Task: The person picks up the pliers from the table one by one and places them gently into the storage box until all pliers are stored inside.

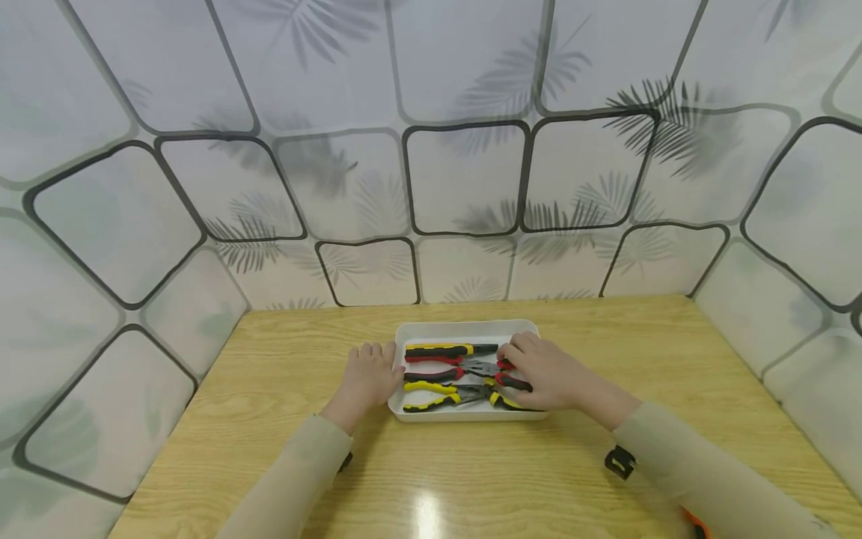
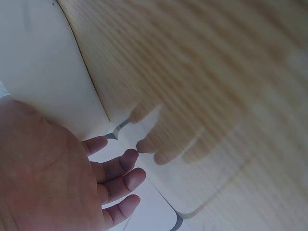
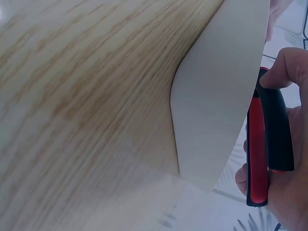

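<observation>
A shallow white tray (image 1: 465, 416) holds several pliers. My right hand (image 1: 542, 372) is over its right end, thumb and fingers gripping the red-and-black handles of a pair of pliers (image 3: 280, 130). Red-and-black handles (image 1: 431, 376) also lie toward the tray's left, and grey plier jaws (image 1: 481, 367) show in the middle. Nearer the front are yellow-and-black pliers (image 1: 431, 388); along the back lies a yellow-and-black handled tool (image 1: 441, 349). My left hand (image 1: 369, 374) is at the left wall, thumb right at the rim, its other fingers (image 2: 120, 182) loosely extended outside the tray.
The tray stands on a glossy wood-grain table (image 1: 431, 471), toward the back. Pale patterned fabric (image 1: 465, 180) encloses the back and sides. A dark strap piece (image 1: 619, 462) hangs at the right wrist, and an orange-and-black object (image 1: 698, 522) shows partly under the right sleeve.
</observation>
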A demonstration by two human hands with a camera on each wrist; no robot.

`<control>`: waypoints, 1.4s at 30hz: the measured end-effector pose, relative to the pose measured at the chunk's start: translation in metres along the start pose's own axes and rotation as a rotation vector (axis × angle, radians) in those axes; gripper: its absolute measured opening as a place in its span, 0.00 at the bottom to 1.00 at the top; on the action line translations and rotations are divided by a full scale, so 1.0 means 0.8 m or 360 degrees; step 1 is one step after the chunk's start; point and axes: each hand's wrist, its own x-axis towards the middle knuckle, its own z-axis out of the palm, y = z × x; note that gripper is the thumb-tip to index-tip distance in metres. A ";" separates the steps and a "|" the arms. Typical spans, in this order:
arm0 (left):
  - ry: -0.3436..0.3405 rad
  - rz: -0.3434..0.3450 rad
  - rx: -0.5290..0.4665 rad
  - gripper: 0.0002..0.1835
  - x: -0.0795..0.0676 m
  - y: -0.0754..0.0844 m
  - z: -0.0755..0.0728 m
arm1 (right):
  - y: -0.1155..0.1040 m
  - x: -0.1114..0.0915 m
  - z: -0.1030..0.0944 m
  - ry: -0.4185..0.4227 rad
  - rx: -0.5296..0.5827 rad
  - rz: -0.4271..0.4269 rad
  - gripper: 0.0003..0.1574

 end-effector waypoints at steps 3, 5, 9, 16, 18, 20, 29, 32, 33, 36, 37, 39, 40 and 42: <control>-0.0004 0.0000 0.0005 0.28 0.000 0.001 -0.001 | 0.000 0.002 0.000 0.0005 -0.0005 -0.0016 0.26; -0.0002 -0.0002 0.0004 0.28 0.000 0.001 -0.001 | -0.001 0.003 0.000 0.0012 -0.0017 -0.0037 0.25; 0.0003 0.0000 -0.0005 0.27 0.000 0.001 0.000 | -0.002 0.006 -0.001 0.0019 -0.0041 -0.0082 0.25; -0.0003 0.0002 -0.0029 0.28 -0.003 0.002 -0.002 | -0.006 0.011 -0.003 -0.0024 -0.0027 -0.0082 0.28; -0.0002 0.0002 -0.0027 0.28 -0.003 0.001 -0.002 | -0.008 0.013 -0.004 -0.0030 -0.0020 -0.0083 0.28; 0.0008 0.0005 -0.0028 0.27 -0.003 0.001 -0.002 | -0.009 0.014 -0.004 -0.0039 -0.0029 -0.0084 0.28; -0.0006 -0.0008 -0.0016 0.29 0.000 0.001 0.000 | -0.014 0.020 -0.003 -0.0091 -0.0045 -0.0076 0.31; -0.0012 -0.0009 -0.0010 0.28 0.002 0.001 0.002 | -0.014 0.022 -0.002 -0.0120 -0.0035 -0.0061 0.32; -0.0013 -0.0009 -0.0009 0.28 0.002 0.000 0.003 | -0.014 0.023 -0.001 -0.0130 -0.0035 -0.0055 0.32; -0.0018 -0.0010 -0.0005 0.28 0.002 0.001 0.002 | -0.014 0.024 -0.001 -0.0158 -0.0042 -0.0049 0.33; -0.0019 -0.0012 -0.0004 0.28 0.002 0.001 0.002 | -0.014 0.025 -0.001 -0.0166 -0.0044 -0.0049 0.34; -0.0018 -0.0014 -0.0003 0.28 0.001 0.001 0.001 | -0.015 0.026 -0.001 -0.0180 -0.0051 -0.0052 0.34; -0.0017 -0.0015 -0.0004 0.28 0.001 0.002 0.000 | -0.016 0.027 -0.002 -0.0189 -0.0053 -0.0053 0.34; -0.0018 -0.0018 -0.0003 0.28 0.000 0.002 -0.001 | -0.017 0.028 -0.003 -0.0204 -0.0053 -0.0051 0.35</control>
